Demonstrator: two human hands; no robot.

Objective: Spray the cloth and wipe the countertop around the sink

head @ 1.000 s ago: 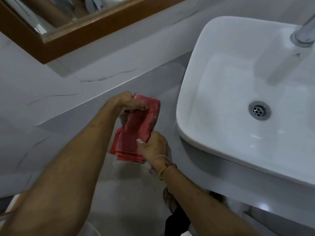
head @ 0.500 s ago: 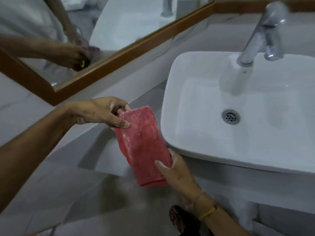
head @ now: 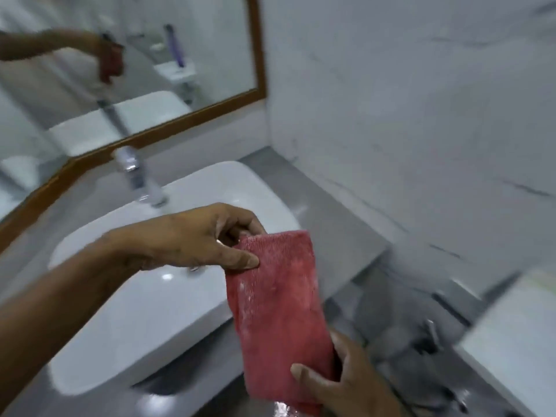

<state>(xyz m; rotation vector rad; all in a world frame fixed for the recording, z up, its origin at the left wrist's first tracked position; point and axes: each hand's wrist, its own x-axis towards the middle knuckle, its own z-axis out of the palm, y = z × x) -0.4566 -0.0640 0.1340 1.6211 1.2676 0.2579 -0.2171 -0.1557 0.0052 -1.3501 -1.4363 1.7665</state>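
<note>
Cloth (head: 279, 308): red, folded to a long strip, held in the air over the sink's front-right corner — not on any surface.
L hand (head: 192, 236): thumb and fingers pinched on the cloth's top-left corner, over the basin.
R hand (head: 346, 383): closed on the lower end, thumb across the front face, nearer the camera.
Long axis: runs from L hand down and toward R hand, roughly upright, tilted a bit; strip looks lightly taut between the two grips.
Sink (head: 126, 302): white basin, directly behind and left of the cloth; tap (head: 141, 179) at its back, blurred.
Countertop (head: 340, 224): grey, bare strip lies right of the basin — R hand is the nearer one to it.
Spray bottle: none visible.
</note>
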